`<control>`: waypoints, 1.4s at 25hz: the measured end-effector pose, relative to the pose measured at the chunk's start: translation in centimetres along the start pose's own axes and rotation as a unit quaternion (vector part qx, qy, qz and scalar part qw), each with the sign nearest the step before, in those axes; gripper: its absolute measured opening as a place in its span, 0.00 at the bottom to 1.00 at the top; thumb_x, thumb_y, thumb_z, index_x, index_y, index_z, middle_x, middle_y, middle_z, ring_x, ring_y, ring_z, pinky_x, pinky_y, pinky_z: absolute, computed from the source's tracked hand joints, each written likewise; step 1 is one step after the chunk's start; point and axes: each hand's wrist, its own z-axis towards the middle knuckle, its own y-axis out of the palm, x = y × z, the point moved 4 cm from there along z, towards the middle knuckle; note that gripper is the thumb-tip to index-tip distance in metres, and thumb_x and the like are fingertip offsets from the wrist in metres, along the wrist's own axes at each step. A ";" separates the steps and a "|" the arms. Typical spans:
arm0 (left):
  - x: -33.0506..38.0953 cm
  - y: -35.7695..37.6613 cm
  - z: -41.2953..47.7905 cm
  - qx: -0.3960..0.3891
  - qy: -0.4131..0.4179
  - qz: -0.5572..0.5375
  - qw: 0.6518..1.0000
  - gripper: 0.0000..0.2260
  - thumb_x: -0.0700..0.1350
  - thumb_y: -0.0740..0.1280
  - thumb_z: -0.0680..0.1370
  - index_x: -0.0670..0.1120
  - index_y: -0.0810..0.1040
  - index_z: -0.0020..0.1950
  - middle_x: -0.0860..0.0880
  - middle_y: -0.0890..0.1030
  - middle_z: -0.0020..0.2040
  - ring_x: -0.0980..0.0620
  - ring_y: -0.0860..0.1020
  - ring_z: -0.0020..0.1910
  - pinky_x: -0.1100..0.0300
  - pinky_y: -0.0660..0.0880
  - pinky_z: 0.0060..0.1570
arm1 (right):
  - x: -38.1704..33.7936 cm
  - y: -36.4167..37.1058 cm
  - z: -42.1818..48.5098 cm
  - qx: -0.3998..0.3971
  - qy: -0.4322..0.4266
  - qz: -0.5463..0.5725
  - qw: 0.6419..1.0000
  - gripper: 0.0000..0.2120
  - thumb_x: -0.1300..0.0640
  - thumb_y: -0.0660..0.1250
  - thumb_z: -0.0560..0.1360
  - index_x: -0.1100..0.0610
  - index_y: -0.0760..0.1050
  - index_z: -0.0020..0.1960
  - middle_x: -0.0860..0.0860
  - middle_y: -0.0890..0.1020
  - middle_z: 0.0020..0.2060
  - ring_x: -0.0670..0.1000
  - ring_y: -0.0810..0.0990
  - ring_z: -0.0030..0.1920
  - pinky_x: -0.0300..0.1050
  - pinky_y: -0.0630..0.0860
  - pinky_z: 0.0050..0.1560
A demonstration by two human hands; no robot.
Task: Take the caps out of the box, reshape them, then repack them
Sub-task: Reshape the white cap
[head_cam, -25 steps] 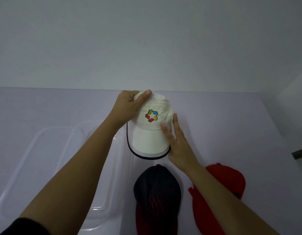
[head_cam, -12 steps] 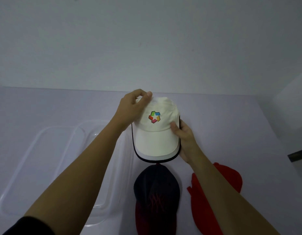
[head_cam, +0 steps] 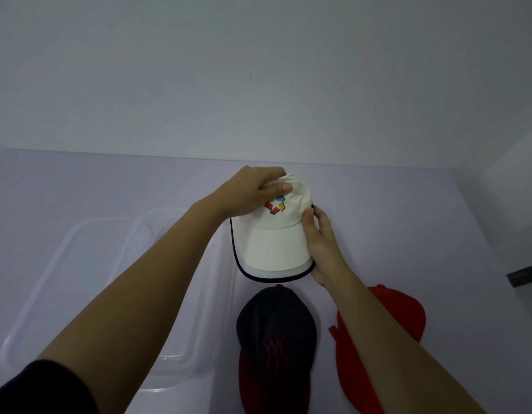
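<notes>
The left hand grips the top of the white cap. Its thumb lies across the front panel just above the coloured logo, and its fingers curl over the back of the crown, where the cloth bunches into folds. The right hand holds the cap's right side. Its thumb presses on the front, where the crown meets the brim, and its fingers wrap round the edge behind. Both hands are closed on the cap.

The cap sits between the two hands towards the far middle of the table. Its dark-edged brim points back at the person. I cannot tell whether the cap rests on the table or hangs just above it.

Just below the brim a dark cap lies flat on the table, its reddish brim towards the near edge. To its right, apart from it, lies a red cap, and the right forearm crosses over part of it.

On the left of the table is a clear plastic box. The left forearm reaches across it, and no cap shows inside. A dark sleeve covers the left upper arm at the bottom corner. Behind the table rises a plain pale wall.
</notes>
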 end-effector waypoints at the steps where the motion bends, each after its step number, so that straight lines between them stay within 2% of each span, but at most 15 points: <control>1: -0.1 0.2 0.1 0.003 -0.003 0.014 1.000 0.11 0.52 0.60 0.80 0.46 0.77 0.51 0.50 0.81 0.42 0.57 0.77 0.39 0.68 0.71 0.39 | 0.6 0.0 0.2 -0.006 0.020 0.020 1.000 0.29 0.38 0.62 0.71 0.49 0.65 0.68 0.48 0.79 0.57 0.49 0.82 0.52 0.44 0.80 0.43; 3: -0.5 0.3 0.1 0.042 -0.018 0.018 0.999 0.15 0.55 0.58 0.80 0.49 0.76 0.60 0.47 0.83 0.51 0.51 0.79 0.48 0.58 0.74 0.50 | 1.5 0.2 0.7 -0.014 0.043 0.067 0.997 0.31 0.36 0.64 0.71 0.51 0.66 0.68 0.52 0.80 0.58 0.52 0.83 0.53 0.50 0.81 0.46; 5: -1.4 0.2 -0.4 0.117 -0.068 -0.081 0.987 0.21 0.58 0.53 0.80 0.53 0.66 0.71 0.47 0.77 0.63 0.50 0.75 0.59 0.53 0.70 0.60 | 2.0 0.3 1.2 -0.019 0.048 0.103 0.993 0.37 0.33 0.66 0.68 0.52 0.66 0.69 0.55 0.78 0.62 0.56 0.80 0.59 0.59 0.77 0.57; 7: -3.4 1.1 -1.6 0.156 -0.208 -0.300 0.918 0.27 0.63 0.50 0.79 0.52 0.58 0.74 0.46 0.66 0.72 0.46 0.69 0.67 0.47 0.67 0.64 | 2.0 0.1 1.6 -0.015 0.037 0.128 0.991 0.39 0.31 0.65 0.67 0.53 0.66 0.70 0.56 0.77 0.64 0.58 0.77 0.62 0.63 0.74 0.61; 9: -4.9 3.6 -3.1 0.091 -0.317 -0.466 0.821 0.29 0.65 0.55 0.77 0.50 0.61 0.73 0.45 0.68 0.70 0.41 0.71 0.65 0.41 0.73 0.56 | 1.7 -0.1 2.0 -0.005 0.027 0.131 0.991 0.39 0.31 0.64 0.67 0.54 0.66 0.70 0.56 0.77 0.64 0.58 0.77 0.62 0.61 0.75 0.59; 11: -4.9 6.1 -3.9 0.016 -0.304 -0.575 0.759 0.23 0.56 0.62 0.77 0.48 0.68 0.69 0.43 0.76 0.64 0.41 0.76 0.58 0.45 0.79 0.48 | 1.8 -0.2 2.7 0.008 0.027 0.134 0.991 0.41 0.30 0.65 0.65 0.53 0.66 0.70 0.56 0.77 0.64 0.58 0.79 0.60 0.60 0.77 0.56; 13: -5.1 7.4 -3.9 0.038 -0.262 -0.668 0.695 0.19 0.45 0.63 0.77 0.42 0.71 0.67 0.41 0.79 0.60 0.41 0.79 0.55 0.49 0.81 0.45 | 1.9 -0.3 2.9 0.006 0.040 0.136 0.990 0.41 0.30 0.65 0.64 0.51 0.66 0.70 0.56 0.77 0.64 0.58 0.79 0.60 0.60 0.78 0.54; 16: -6.2 8.3 -3.4 0.103 -0.213 -0.736 0.634 0.16 0.36 0.62 0.76 0.38 0.73 0.64 0.40 0.82 0.55 0.43 0.82 0.51 0.50 0.81 0.48 | 1.9 0.1 2.2 -0.057 0.085 0.124 0.987 0.31 0.35 0.61 0.70 0.50 0.68 0.69 0.54 0.78 0.62 0.56 0.79 0.61 0.54 0.80 0.52; 18: -7.3 9.0 -3.2 0.123 -0.204 -0.746 0.622 0.15 0.36 0.62 0.76 0.39 0.74 0.63 0.42 0.83 0.53 0.44 0.83 0.49 0.50 0.81 0.48 | 2.7 -0.4 1.9 -0.099 0.139 0.136 0.976 0.28 0.46 0.68 0.70 0.52 0.68 0.68 0.54 0.78 0.63 0.56 0.78 0.61 0.48 0.81 0.49; 21: -9.0 11.0 -3.1 0.106 -0.264 -0.693 0.662 0.15 0.39 0.63 0.78 0.38 0.73 0.64 0.42 0.83 0.52 0.45 0.83 0.48 0.53 0.82 0.43 | 4.8 -1.9 2.5 -0.094 0.182 0.106 0.973 0.33 0.60 0.75 0.66 0.54 0.68 0.68 0.55 0.77 0.63 0.57 0.76 0.61 0.51 0.80 0.51; 24: -11.1 13.3 -3.0 0.112 -0.342 -0.616 0.701 0.16 0.38 0.63 0.78 0.34 0.70 0.65 0.40 0.79 0.57 0.45 0.80 0.48 0.53 0.79 0.43 | 6.6 -3.0 3.3 -0.036 0.167 0.047 0.984 0.30 0.63 0.72 0.70 0.54 0.65 0.68 0.54 0.75 0.63 0.57 0.75 0.62 0.54 0.77 0.57; 28: -12.3 15.0 -2.4 0.123 -0.353 -0.521 0.767 0.16 0.40 0.62 0.79 0.36 0.70 0.66 0.41 0.77 0.60 0.46 0.76 0.53 0.54 0.75 0.51 | 8.1 -3.4 3.9 -0.022 0.120 -0.139 0.983 0.40 0.44 0.77 0.62 0.51 0.65 0.70 0.52 0.71 0.66 0.53 0.72 0.64 0.56 0.73 0.63; 32: -13.3 15.1 -2.1 0.129 -0.374 -0.280 0.875 0.10 0.48 0.62 0.78 0.41 0.74 0.51 0.44 0.76 0.49 0.49 0.74 0.46 0.61 0.72 0.40 | 8.1 -4.0 3.8 0.020 0.078 -0.338 0.938 0.33 0.45 0.69 0.72 0.53 0.61 0.72 0.53 0.65 0.64 0.52 0.69 0.62 0.48 0.68 0.62; 34: -13.4 15.0 -1.7 0.114 -0.379 -0.143 0.907 0.11 0.48 0.62 0.76 0.41 0.72 0.43 0.40 0.76 0.47 0.46 0.73 0.43 0.54 0.71 0.43 | 8.0 -4.2 3.6 0.024 0.071 -0.424 0.903 0.33 0.39 0.67 0.71 0.54 0.63 0.71 0.55 0.68 0.66 0.55 0.71 0.63 0.50 0.71 0.60; 35: -13.0 14.7 -1.6 0.116 -0.376 -0.109 0.913 0.10 0.47 0.62 0.76 0.39 0.73 0.45 0.38 0.76 0.50 0.45 0.72 0.44 0.52 0.71 0.46 | 8.1 -4.4 3.6 0.021 0.091 -0.469 0.878 0.35 0.36 0.65 0.70 0.54 0.63 0.71 0.56 0.69 0.67 0.56 0.72 0.63 0.52 0.73 0.59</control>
